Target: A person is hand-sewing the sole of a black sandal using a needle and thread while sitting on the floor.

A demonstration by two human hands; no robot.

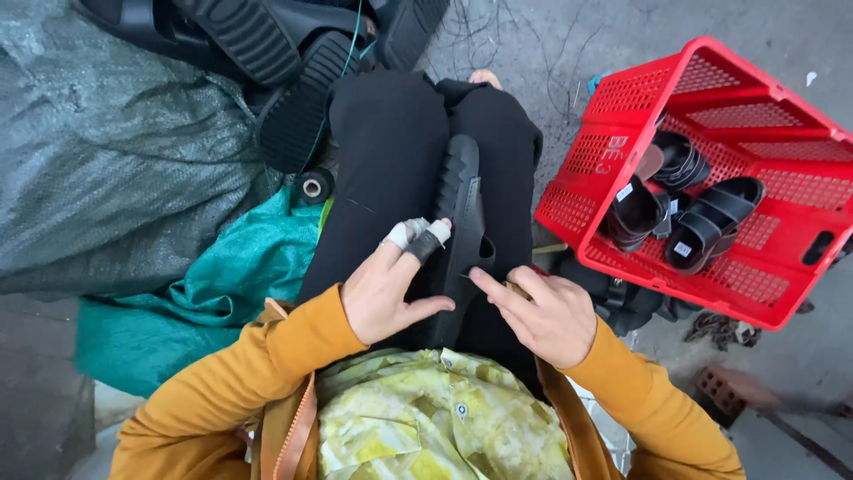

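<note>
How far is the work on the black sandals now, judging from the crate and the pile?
Done, it seems: a few black sandals lie in the red crate. In hand: the left hand, two fingertips taped, steadies a black sandal on the lap, while the right hand touches its edge. Left, probably: more black soles are piled in front of the knees.

Small white rectangular labels (682, 250) sit on the insoles of the black sandals inside the red crate (622, 276). Pale marking (616, 153) shows on the crate's near left wall.
</note>
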